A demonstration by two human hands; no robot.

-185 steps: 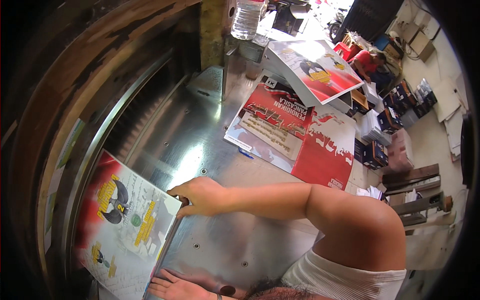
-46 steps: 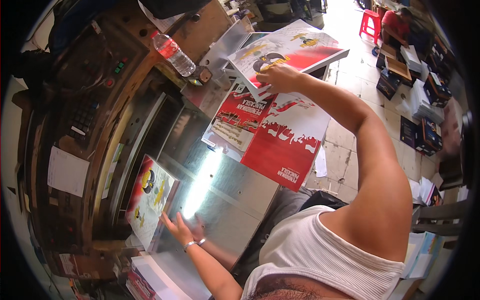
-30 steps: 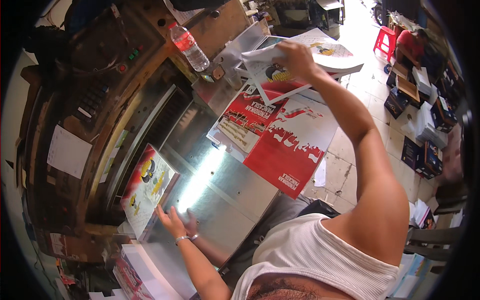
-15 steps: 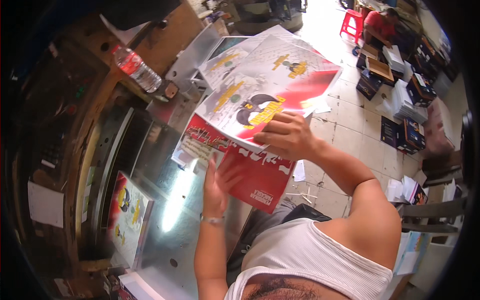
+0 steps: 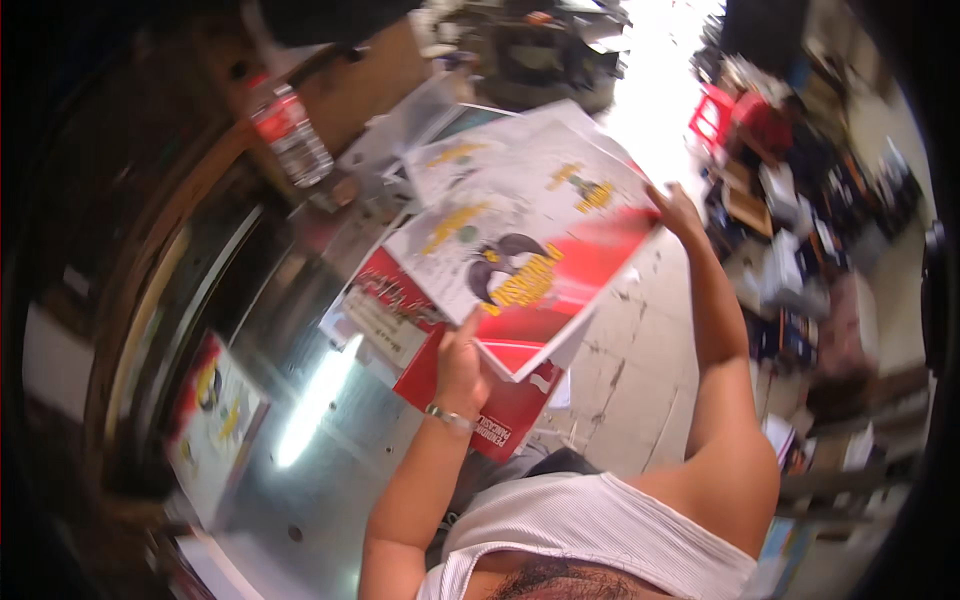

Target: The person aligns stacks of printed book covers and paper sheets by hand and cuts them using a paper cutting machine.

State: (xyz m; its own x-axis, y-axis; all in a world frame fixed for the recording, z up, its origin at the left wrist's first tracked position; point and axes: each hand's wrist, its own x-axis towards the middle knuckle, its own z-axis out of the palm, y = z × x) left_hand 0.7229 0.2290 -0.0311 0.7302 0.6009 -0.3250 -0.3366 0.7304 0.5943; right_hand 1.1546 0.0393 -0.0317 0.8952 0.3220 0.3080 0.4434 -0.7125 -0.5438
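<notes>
A stack of large printed sheets [image 5: 540, 225], white and red with yellow lettering and a dark winged emblem, lies fanned out in front of me. My left hand [image 5: 465, 370] grips its near edge, thumb on top and the other fingers mostly hidden. At the right-hand corner, my right hand [image 5: 680, 212] pinches the sheets, though blur softens its fingers. Under the stack, a red printed sheet [image 5: 500, 415] sticks out toward my body. Another red-and-white print [image 5: 385, 305] shows from beneath on the left.
A metal table [image 5: 330, 440] with a bright reflection spreads to the left. Another stack of prints [image 5: 215, 430] stands by the machine's slot. A plastic bottle [image 5: 290, 135] with a red label is at the upper left. Boxes, a red stool [image 5: 712, 115] and a seated person [image 5: 765, 130] are far right.
My right hand has moved from the near edge of the sheets to their right-hand corner. My left hand has risen to the near edge and grips it. The view has shifted slightly.
</notes>
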